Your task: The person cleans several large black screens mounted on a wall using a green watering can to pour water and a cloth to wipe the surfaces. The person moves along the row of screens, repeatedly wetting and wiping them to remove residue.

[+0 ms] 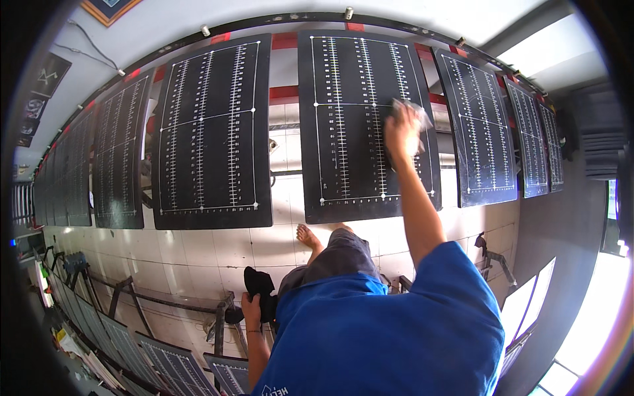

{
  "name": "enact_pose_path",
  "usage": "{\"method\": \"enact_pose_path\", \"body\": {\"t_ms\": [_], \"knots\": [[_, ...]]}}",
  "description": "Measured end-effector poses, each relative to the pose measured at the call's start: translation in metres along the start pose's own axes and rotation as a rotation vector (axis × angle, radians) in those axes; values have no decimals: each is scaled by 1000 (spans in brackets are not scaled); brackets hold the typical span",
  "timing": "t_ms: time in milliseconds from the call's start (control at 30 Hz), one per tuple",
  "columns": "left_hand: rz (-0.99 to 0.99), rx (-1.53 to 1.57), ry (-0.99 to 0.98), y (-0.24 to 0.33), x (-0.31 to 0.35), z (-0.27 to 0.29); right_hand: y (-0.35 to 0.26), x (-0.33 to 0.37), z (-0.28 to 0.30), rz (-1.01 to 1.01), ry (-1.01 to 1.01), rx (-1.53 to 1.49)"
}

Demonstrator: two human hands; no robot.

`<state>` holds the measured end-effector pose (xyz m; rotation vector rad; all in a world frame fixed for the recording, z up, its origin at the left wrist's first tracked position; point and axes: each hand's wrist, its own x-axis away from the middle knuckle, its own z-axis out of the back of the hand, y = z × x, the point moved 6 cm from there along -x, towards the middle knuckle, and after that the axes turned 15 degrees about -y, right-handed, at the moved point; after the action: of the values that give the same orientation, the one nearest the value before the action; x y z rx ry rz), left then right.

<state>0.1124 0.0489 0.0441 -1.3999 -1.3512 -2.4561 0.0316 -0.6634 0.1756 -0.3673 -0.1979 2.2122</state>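
A black board [353,152] printed with white ruler-like scales and a thin white frame stands in front of me. My right hand [404,132] presses a crumpled, pale, see-through cloth or wrap [419,117] against its right part, over the rightmost scale. The fingers bunch around this wad, and the hand hides part of the markings. Down at my left side, my left hand [251,309] is closed on a black cloth [259,284] that hangs away from the board.
More black scaled boards [214,132] stand in a row to the left and right [477,129], on a red and black metal rack [284,41]. Pale floor tiles [218,254] lie below. Behind me are dark metal frames [172,302] with further boards [173,363].
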Motion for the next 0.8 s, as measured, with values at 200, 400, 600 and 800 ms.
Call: {"method": "enact_pose_path", "body": {"t_ms": [200,400,600,800], "knots": [[26,-5,-32,-43,-20,18,-197,95,-27,417,-228,-10],[-31,-123,-134,-15,-70,-4,-173,207,-12,597,-281,-180],[-33,5,-122,-22,-63,-7,74,190,41,-109,12,-134],[-69,-74,-144,-31,-60,-41,-127,190,-38,194,-439,62]]}}
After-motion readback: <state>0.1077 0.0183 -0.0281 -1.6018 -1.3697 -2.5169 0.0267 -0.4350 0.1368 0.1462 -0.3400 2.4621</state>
